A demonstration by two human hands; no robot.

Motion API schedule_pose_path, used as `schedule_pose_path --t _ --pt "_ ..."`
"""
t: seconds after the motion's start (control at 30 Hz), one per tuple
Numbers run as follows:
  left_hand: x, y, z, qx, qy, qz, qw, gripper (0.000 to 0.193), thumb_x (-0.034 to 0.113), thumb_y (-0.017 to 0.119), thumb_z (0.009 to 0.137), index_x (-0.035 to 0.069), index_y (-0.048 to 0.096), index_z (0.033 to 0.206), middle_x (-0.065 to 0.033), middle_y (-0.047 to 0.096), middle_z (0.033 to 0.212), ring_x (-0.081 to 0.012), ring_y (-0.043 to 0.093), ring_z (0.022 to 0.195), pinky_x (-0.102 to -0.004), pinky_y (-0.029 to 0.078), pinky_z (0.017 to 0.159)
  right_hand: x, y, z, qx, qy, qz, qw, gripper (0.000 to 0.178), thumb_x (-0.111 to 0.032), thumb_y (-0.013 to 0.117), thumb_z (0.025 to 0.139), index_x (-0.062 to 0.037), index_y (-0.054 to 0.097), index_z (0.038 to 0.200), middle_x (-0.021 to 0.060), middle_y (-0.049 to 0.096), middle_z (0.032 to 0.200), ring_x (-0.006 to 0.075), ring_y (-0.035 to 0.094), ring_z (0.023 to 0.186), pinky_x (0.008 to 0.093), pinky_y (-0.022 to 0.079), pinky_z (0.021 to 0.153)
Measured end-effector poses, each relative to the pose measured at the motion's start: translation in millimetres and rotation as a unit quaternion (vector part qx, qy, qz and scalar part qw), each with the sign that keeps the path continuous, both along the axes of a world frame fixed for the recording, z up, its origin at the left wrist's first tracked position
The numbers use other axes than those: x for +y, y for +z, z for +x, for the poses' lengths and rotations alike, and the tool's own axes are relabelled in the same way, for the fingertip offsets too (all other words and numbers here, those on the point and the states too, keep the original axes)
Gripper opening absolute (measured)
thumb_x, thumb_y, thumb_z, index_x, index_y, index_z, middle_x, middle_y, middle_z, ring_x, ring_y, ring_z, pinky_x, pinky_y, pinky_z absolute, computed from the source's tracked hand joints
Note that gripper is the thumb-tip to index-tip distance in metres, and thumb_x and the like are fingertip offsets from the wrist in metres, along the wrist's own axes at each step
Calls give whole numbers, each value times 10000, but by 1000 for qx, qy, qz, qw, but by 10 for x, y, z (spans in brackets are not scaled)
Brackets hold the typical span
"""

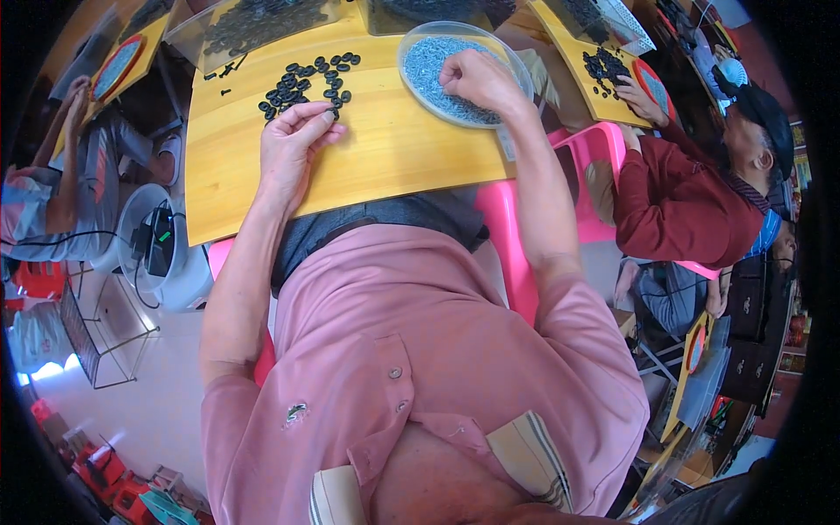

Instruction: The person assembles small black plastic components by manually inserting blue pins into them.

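Observation:
My left hand (296, 144) is over the near-left part of the yellow table, thumb and fingers pinched on a small black round piece, mostly hidden by the fingertips. Just beyond it lies a loose cluster of similar black round pieces (293, 86), several with a hole in the middle. To the right stands a shallow round clear tub (409, 85) filled with small silvery-blue pieces (433, 57) that look like screws. My right hand (479, 80) reaches into this tub, its fingers bunched together at the heap. Whatever those fingers hold is hidden.
Clear bins of black parts (262, 31) stand along the far edge of the yellow table (385, 149). A few black bits (226, 92) lie at its left. A co-worker in a dark red top (682, 201) works at the right, another person (61, 184) at the left. A white bucket (162, 245) stands left.

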State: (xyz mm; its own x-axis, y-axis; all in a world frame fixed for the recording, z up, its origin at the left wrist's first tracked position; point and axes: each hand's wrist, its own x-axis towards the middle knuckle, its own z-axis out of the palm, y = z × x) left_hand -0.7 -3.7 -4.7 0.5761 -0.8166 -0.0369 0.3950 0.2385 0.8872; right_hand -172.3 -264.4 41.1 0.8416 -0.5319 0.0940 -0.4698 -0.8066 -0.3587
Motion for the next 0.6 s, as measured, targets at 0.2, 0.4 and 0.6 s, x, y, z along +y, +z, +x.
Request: schedule_pose_path --t 0.2,0.4,0.6 --pt "18 -4 24 21 2 6 1000 139 22 634 928 -12 652 1061 -106 700 935 -172 700 837 -260 583 760 -57 35 -2 -23 -26 37 999 167 -178 684 775 -91 752 900 125 726 840 294 700 842 392 526 778" --pt "22 -21 18 64 12 2 998 171 -8 643 911 -51 637 1077 -132 681 971 -215 702 860 -280 597 797 223 298 53 -116 -50 115 985 152 -105 668 827 -17 729 935 51 698 771 91 631 668 257 497 653" --pt "-28 -57 -48 70 13 3 997 170 -33 644 899 -42 641 1069 -133 685 986 -226 707 884 -289 603 815 771 179 297 -188 97 311 927 194 -89 645 872 31 695 1016 35 691 831 75 614 667 226 492 632"
